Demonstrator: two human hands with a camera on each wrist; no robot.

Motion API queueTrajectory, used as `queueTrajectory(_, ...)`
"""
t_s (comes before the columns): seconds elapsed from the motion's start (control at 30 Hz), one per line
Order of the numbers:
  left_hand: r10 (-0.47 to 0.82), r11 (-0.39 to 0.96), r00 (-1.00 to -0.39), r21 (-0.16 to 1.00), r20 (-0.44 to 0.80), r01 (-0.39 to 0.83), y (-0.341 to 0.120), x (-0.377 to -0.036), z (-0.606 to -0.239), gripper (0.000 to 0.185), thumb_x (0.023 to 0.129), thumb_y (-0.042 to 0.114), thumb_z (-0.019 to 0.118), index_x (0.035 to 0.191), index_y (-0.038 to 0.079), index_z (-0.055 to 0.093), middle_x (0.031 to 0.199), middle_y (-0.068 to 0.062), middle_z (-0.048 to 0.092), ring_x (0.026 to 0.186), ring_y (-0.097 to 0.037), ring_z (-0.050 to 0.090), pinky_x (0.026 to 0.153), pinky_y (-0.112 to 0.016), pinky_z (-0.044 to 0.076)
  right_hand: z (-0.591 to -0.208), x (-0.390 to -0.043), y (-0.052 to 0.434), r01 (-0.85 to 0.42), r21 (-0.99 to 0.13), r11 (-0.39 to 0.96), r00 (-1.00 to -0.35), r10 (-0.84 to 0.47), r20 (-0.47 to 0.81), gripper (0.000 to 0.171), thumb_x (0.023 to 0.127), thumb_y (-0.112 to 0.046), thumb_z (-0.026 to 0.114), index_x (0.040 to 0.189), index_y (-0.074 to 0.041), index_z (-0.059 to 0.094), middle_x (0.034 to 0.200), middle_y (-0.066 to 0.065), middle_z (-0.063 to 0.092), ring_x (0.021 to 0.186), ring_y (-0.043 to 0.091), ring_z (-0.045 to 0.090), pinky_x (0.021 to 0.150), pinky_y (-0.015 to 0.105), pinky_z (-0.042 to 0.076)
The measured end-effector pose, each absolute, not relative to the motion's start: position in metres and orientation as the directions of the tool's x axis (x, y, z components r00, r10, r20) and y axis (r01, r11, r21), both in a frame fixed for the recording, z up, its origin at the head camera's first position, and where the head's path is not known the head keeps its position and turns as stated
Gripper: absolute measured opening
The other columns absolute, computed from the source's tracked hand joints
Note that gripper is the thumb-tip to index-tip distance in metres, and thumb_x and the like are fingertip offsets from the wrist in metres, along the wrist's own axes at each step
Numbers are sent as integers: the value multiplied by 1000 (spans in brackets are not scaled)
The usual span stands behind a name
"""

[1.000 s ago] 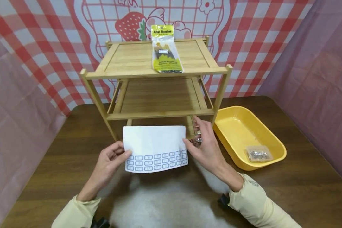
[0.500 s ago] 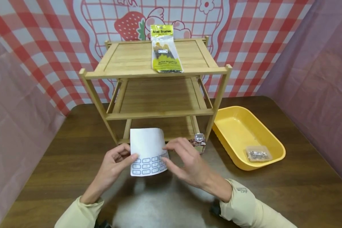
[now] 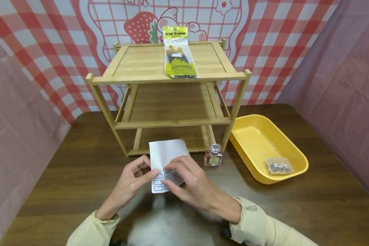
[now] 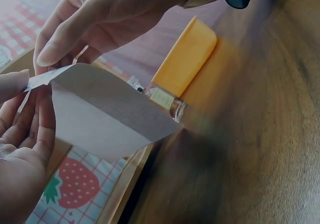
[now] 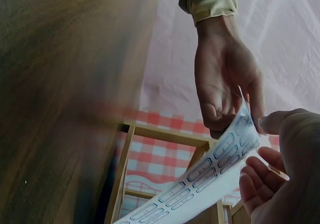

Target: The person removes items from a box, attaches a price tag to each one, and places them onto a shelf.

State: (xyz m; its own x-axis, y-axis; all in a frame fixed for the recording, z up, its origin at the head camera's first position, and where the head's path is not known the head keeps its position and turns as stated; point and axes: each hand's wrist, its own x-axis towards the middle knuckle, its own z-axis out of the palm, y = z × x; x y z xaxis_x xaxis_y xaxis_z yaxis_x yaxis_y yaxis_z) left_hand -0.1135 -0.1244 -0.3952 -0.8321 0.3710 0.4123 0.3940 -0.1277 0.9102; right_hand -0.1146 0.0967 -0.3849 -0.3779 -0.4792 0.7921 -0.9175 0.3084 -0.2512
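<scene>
We pinch the label sheet [image 3: 164,160] between both hands: left hand [image 3: 132,181] grasping its left edge, right hand [image 3: 190,182] its right.

pale cream long sleeves [image 3: 258,222]

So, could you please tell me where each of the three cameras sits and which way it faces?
Head: above the dark wooden table, looking forward and down at the bamboo shelf rack; both hands and cream sleeves show.
Left wrist: low beside the left hand, facing the yellow plastic tray; both hands show.
Right wrist: low beside the right hand, looking up; both hands show.
Shared: all see the white label sheet.
</scene>
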Motion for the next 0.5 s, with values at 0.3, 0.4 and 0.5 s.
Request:
queueTrajectory(0.3, 402, -173, -827, 919, 394, 354, -118, -114, -396, 9, 98, -8, 59, 96, -14, 52, 96, -3, 71, 89, -14, 68, 79, -27, 58, -388, -111, 94, -904, -253, 345, -397, -458, 795, 29, 83, -11, 84, 105, -2, 66, 102, 6, 65, 91, 19, 61, 82, 24, 54)
queueTrajectory(0.4, 402, -170, -832, 924, 383, 343, -118, -113, -395, 10, 97, -8, 59, 96, -15, 53, 98, -5, 72, 90, -15, 69, 79, -28, 58, -388, -109, 94, -900, -259, 351, -406, -459, 790, 29, 82, -7, 84, 104, -3, 65, 101, 6, 66, 91, 19, 61, 82, 23, 54)
queueTrajectory(0.5, 401, -158, -839, 930, 369, 333, -117, -113, -395, 10, 97, -7, 59, 97, -16, 54, 100, -7, 72, 92, -17, 70, 81, -30, 59, -387, -108, 94, -897, -263, 355, -413, -463, 784, 29, 81, -5, 84, 103, -4, 64, 101, 6, 66, 91, 19, 62, 83, 23, 54)
